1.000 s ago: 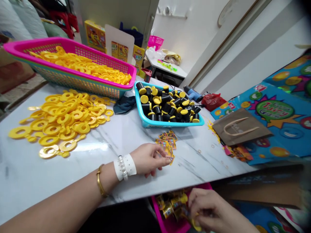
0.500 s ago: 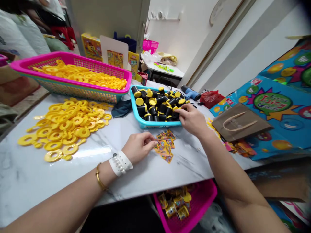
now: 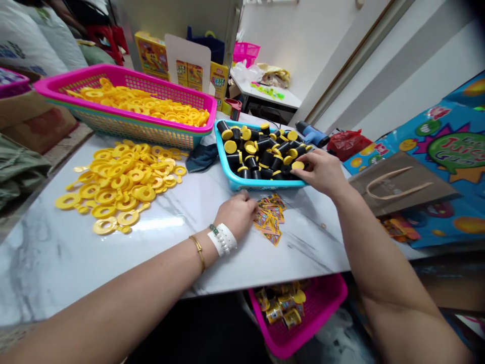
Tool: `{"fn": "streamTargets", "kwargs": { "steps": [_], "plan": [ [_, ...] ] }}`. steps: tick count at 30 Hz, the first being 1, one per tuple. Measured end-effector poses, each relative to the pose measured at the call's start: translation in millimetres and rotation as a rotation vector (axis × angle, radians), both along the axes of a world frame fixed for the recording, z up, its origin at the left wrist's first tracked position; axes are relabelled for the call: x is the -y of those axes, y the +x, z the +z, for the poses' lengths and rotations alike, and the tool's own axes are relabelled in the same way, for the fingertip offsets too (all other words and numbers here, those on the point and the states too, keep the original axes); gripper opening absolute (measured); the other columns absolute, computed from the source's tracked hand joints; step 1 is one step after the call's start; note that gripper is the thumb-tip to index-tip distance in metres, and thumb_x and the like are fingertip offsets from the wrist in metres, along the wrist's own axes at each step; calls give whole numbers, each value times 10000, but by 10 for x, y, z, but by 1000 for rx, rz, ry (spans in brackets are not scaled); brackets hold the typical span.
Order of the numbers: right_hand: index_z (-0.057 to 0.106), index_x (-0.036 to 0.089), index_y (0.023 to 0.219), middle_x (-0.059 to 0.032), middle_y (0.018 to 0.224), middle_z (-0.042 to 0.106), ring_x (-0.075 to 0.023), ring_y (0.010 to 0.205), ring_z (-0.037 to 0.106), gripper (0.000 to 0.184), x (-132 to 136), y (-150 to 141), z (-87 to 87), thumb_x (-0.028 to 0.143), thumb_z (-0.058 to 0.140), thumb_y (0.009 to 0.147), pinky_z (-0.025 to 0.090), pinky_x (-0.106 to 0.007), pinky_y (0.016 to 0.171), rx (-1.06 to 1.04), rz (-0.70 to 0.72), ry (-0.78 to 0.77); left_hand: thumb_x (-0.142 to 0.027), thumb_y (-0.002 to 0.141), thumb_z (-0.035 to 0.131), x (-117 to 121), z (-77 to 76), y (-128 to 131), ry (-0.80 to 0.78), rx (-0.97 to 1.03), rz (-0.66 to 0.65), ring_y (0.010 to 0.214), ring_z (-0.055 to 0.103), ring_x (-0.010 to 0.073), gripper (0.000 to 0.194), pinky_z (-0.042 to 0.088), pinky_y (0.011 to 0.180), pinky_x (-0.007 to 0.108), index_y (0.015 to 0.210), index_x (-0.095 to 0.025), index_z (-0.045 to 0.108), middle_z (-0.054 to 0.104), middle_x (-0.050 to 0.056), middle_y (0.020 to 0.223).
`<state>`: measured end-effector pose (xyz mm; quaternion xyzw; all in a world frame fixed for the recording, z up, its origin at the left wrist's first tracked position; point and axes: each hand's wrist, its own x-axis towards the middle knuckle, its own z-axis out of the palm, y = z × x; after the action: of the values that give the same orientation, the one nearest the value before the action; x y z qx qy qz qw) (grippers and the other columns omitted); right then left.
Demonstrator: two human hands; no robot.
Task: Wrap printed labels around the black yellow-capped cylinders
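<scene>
A turquoise basket (image 3: 261, 184) holds many small black canisters (image 3: 251, 162) with yellow lids. At its near right corner my right hand (image 3: 322, 169) has thumb and fingers closed on one yellow-lidded canister (image 3: 298, 166). My left hand (image 3: 237, 215) rests on the table in front of the basket, fingers curled in at the left edge of a small pile of orange printed stickers (image 3: 270, 218). Its fingertips are turned away, so whatever they pinch is hidden.
Loose yellow ring-shaped plastic pieces (image 3: 121, 177) lie on the left of the marble-patterned table (image 3: 159, 258). More fill a pink basket (image 3: 125, 75) behind. Below the front edge, another pink basket (image 3: 322, 316) holds wrapped canisters. A brown paper bag (image 3: 401, 177) stands right.
My left hand has moved forward at the stickers' left edge, its fingers curling in more. My right hand stays at the basket's right corner. The view has shifted somewhat.
</scene>
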<state>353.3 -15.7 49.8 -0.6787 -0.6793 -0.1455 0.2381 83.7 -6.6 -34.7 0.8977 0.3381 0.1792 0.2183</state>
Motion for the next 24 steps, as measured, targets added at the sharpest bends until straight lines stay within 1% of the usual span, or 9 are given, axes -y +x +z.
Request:
{"fn": "streamTargets", "kwargs": {
  "steps": [3, 5, 8, 11, 13, 15, 17, 21, 24],
  "plan": [
    [742, 184, 903, -74, 824, 686, -177, 643, 602, 237, 288, -112, 19, 400, 748, 806, 507, -354, 651, -105, -61, 168, -299, 898, 615, -15, 6, -13, -5, -17, 22, 949, 625, 240, 232, 509, 792, 335, 1059, -180, 733, 630, 119, 1104],
    [732, 181, 974, -56, 768, 686, -150, 563, 601, 305, 609, -203, -79, 454, 713, 841, 492, -310, 555, -299, -111, 171, -277, 912, 589, -33, -5, -13, -15, -31, -8, 934, 625, 234, 185, 506, 779, 327, 978, -193, 741, 639, 101, 1040],
    [721, 174, 997, -11, 646, 655, -130, 474, 564, 343, 1103, -337, -420, 479, 718, 839, 459, -269, 463, -493, -186, 53, -259, 902, 600, -48, -13, -8, -29, -25, 14, 931, 628, 237, 165, 507, 795, 334, 977, -170, 717, 646, 101, 1016],
    [716, 157, 1010, -30, 749, 686, -133, 540, 597, 352, 1406, -429, -813, 471, 700, 854, 508, -273, 521, -503, -236, -15, -270, 905, 597, -37, 7, 0, -28, -37, 70, 952, 632, 255, 239, 512, 809, 355, 1078, -128, 682, 639, 139, 1101],
    [710, 150, 1059, -49, 850, 695, -131, 571, 613, 371, 1479, -452, -960, 471, 671, 877, 538, -286, 562, -495, -229, -1, -248, 932, 542, -24, 24, 5, -12, -71, 68, 948, 636, 258, 218, 513, 798, 356, 1036, -129, 692, 641, 143, 1097],
    [712, 156, 1107, -81, 983, 684, -127, 597, 622, 388, 1490, -465, -963, 467, 672, 879, 549, -297, 573, -411, -208, 50, -205, 946, 491, -15, 35, 4, 7, -105, 53, 934, 638, 255, 227, 513, 794, 354, 954, -129, 704, 649, 139, 1050],
    [721, 170, 1124, -105, 1074, 655, -124, 610, 619, 378, 1488, -504, -847, 450, 689, 873, 539, -295, 545, -280, -198, 123, -181, 942, 483, -12, 37, -9, 20, -110, 56, 931, 639, 250, 231, 514, 813, 352, 933, -116, 704, 653, 144, 1032],
    [733, 200, 1102, -93, 1033, 664, -141, 657, 623, 246, 1505, -746, -551, 338, 675, 907, 514, -288, 520, -157, -174, 309, -269, 932, 556, -6, 32, -51, 45, -47, 90, 977, 625, 255, 228, 512, 862, 346, 997, -107, 702, 655, 147, 1038],
    [746, 228, 1065, -84, 986, 695, -182, 753, 658, 176, 1475, -1007, -466, 259, 653, 918, 541, -311, 580, -140, -74, 315, -335, 914, 602, 4, 32, -54, 66, -55, 68, 1011, 611, 268, 223, 513, 847, 353, 988, -162, 723, 658, 125, 1043]
  ]
}}
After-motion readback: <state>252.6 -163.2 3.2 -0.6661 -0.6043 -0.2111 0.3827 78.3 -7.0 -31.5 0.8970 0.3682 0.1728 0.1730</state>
